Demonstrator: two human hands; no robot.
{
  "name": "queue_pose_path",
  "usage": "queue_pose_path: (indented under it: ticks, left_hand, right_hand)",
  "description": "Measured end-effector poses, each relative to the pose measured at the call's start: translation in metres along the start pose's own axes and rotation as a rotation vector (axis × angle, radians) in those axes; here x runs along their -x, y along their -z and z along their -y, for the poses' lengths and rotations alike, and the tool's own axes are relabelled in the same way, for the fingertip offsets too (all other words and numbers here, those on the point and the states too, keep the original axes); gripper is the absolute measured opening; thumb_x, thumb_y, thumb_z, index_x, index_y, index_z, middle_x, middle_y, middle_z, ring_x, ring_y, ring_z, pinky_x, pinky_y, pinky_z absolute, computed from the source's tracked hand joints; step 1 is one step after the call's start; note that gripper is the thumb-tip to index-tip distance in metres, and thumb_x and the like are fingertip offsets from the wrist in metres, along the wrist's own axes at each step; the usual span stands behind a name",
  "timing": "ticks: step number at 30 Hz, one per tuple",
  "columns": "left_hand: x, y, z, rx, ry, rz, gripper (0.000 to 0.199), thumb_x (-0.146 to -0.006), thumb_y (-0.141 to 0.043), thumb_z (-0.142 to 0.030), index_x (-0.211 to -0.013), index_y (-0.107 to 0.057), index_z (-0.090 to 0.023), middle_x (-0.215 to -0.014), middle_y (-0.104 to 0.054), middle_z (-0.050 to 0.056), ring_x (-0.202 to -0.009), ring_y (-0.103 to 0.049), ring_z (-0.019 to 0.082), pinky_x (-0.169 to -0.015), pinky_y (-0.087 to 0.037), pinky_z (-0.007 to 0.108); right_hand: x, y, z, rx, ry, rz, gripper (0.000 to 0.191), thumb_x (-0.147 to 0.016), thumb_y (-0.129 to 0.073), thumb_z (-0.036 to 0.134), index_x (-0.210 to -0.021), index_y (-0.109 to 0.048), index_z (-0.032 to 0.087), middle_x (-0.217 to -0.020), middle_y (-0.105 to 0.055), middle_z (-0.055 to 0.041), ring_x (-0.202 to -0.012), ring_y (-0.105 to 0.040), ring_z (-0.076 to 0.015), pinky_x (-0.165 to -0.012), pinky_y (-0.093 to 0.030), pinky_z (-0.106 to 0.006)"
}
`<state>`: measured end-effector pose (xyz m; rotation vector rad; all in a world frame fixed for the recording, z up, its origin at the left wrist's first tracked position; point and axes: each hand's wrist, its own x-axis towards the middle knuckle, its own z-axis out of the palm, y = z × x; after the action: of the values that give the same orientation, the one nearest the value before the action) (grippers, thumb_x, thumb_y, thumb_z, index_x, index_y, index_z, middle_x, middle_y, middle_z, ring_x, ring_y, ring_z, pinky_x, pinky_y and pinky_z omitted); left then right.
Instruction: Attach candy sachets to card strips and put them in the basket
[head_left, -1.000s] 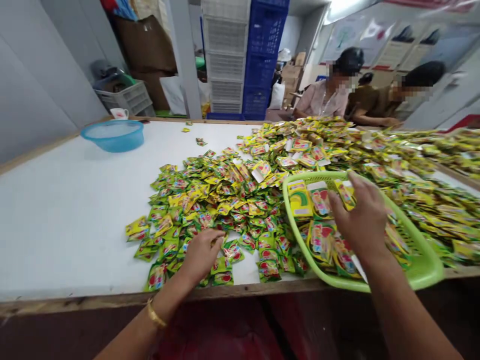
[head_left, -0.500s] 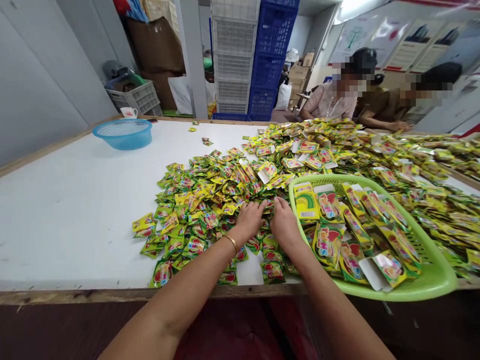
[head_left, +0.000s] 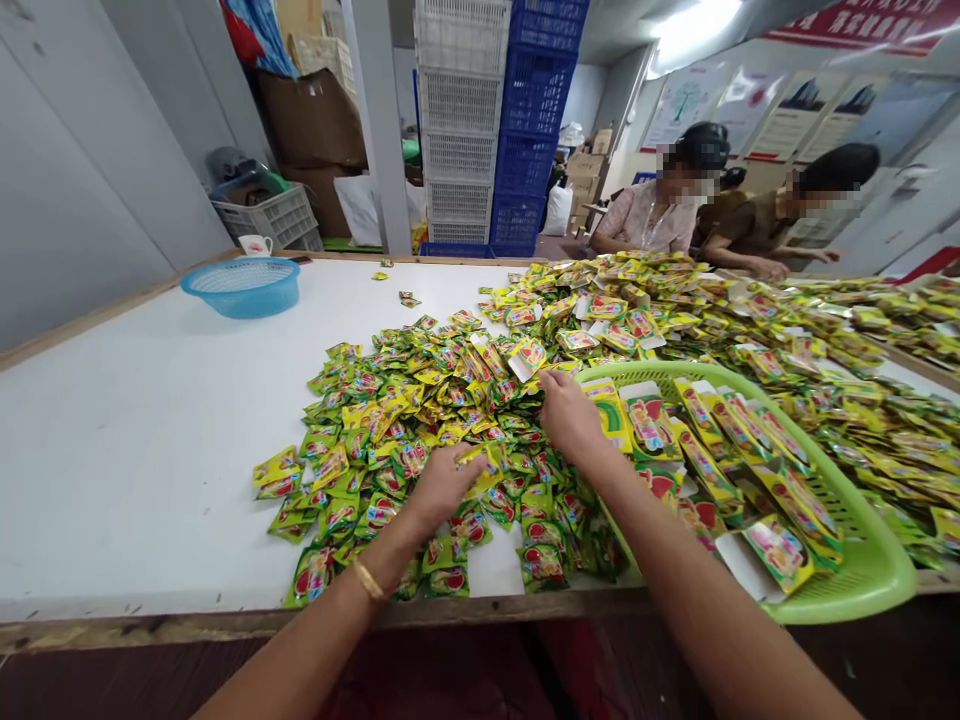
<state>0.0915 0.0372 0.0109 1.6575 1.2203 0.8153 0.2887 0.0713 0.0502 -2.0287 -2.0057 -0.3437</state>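
Observation:
Small green and yellow packets (head_left: 375,385) lie in a broad heap on the white table. My left hand (head_left: 448,482), with a gold bangle at the wrist, is low over the near part of the heap, its fingers round a yellow-green packet (head_left: 486,470). My right hand (head_left: 568,415) is bent down at the heap beside the basket's left rim, close to an open carton (head_left: 526,358); its fingertips are partly hidden. Just right of it, a green basket (head_left: 874,575) holds several filled or open cartons (head_left: 705,455).
A blue basket (head_left: 241,288) and a white cup (head_left: 256,244) stand at the far left. Stacked white crates (head_left: 459,130) and blue crates (head_left: 529,130) rise behind the table. Two people (head_left: 649,212) sit beyond a larger heap (head_left: 750,320) at the right.
My left hand has moved left and nearer to me, now with a packet at its fingers. My right hand has moved slightly up, away from the left one. The view has tilted up a little.

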Motion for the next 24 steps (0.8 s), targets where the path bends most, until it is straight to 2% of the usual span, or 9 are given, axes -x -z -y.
queue_pose_path:
  ticks: [2,4,7,11,15,19,22,24]
  left_hand:
    - [0.019,0.008,0.007,0.408,0.185,0.109,0.033,-0.074,-0.061,-0.046,-0.076,-0.057,-0.014,-0.065,-0.058,-0.001,-0.064,-0.058,0.015,-0.062,-0.050,0.029]
    - [0.035,0.012,0.012,0.719,0.336,0.179,0.041,-0.065,-0.069,-0.050,-0.081,-0.055,-0.015,-0.066,-0.060,0.000,-0.061,-0.062,0.017,-0.055,-0.052,0.028]
    - [0.052,0.020,0.016,0.908,0.432,0.155,0.045,-0.058,-0.078,-0.045,-0.081,-0.052,-0.016,-0.065,-0.060,-0.001,-0.059,-0.065,0.018,-0.044,-0.049,0.023]
    - [0.061,0.033,0.020,0.921,0.403,0.088,0.044,-0.057,-0.080,-0.039,-0.079,-0.049,-0.017,-0.063,-0.059,-0.003,-0.050,-0.062,0.014,-0.037,-0.043,0.018]
    - [0.062,0.040,0.024,0.848,0.397,0.064,0.043,-0.060,-0.079,-0.039,-0.081,-0.051,-0.015,-0.063,-0.058,-0.004,-0.046,-0.059,0.011,-0.038,-0.044,0.019]
    - [0.059,0.043,0.020,0.806,0.434,0.011,0.052,-0.059,-0.079,-0.039,-0.095,-0.050,-0.015,-0.064,-0.058,-0.005,-0.045,-0.057,0.011,-0.038,-0.041,0.019]
    - [0.058,0.052,0.016,0.717,0.413,-0.016,0.056,-0.062,-0.075,-0.043,-0.103,-0.047,-0.017,-0.069,-0.059,-0.004,-0.047,-0.058,0.012,-0.039,-0.039,0.020]
    - [0.059,0.061,0.015,0.559,0.341,-0.009,0.047,-0.066,-0.069,-0.045,-0.098,-0.049,-0.018,-0.071,-0.059,-0.003,-0.052,-0.058,0.012,-0.045,-0.041,0.022]
  right_hand:
    - [-0.026,-0.002,-0.004,0.040,0.027,0.024,0.058,-0.078,-0.038,0.004,-0.135,-0.041,0.013,-0.136,-0.045,-0.0153,-0.117,-0.047,-0.0277,-0.092,-0.043,-0.040]
    - [-0.049,-0.009,-0.007,0.071,0.064,0.053,0.061,-0.079,-0.038,0.004,-0.139,-0.036,0.018,-0.142,-0.038,-0.0143,-0.123,-0.042,-0.0296,-0.093,-0.041,-0.044]
    - [-0.070,-0.021,-0.012,0.091,0.130,0.103,0.057,-0.081,-0.040,0.007,-0.136,-0.039,0.021,-0.141,-0.040,-0.0135,-0.123,-0.042,-0.0283,-0.092,-0.042,-0.044]
    - [-0.075,-0.031,-0.013,0.090,0.217,0.125,0.044,-0.082,-0.043,0.010,-0.125,-0.049,0.014,-0.130,-0.050,-0.0160,-0.113,-0.048,-0.0251,-0.088,-0.042,-0.036]
    - [-0.067,-0.027,-0.009,0.100,0.257,0.059,0.033,-0.085,-0.039,0.010,-0.115,-0.052,0.009,-0.125,-0.053,-0.0181,-0.120,-0.041,-0.0273,-0.097,-0.032,-0.045]
    - [-0.053,-0.010,0.002,0.112,0.306,0.037,0.025,-0.088,-0.038,0.013,-0.104,-0.058,0.011,-0.103,-0.064,-0.0137,-0.107,-0.052,-0.0242,-0.105,-0.020,-0.045]
    - [-0.035,0.012,0.018,0.026,0.284,-0.039,0.028,-0.089,-0.041,0.022,-0.112,-0.054,0.013,-0.102,-0.065,-0.0128,-0.098,-0.057,-0.0231,-0.097,-0.031,-0.040]
    - [-0.016,0.023,0.029,-0.149,0.265,-0.035,0.037,-0.088,-0.045,0.025,-0.123,-0.048,0.015,-0.098,-0.066,-0.0102,-0.087,-0.060,-0.0214,-0.081,-0.041,-0.033]
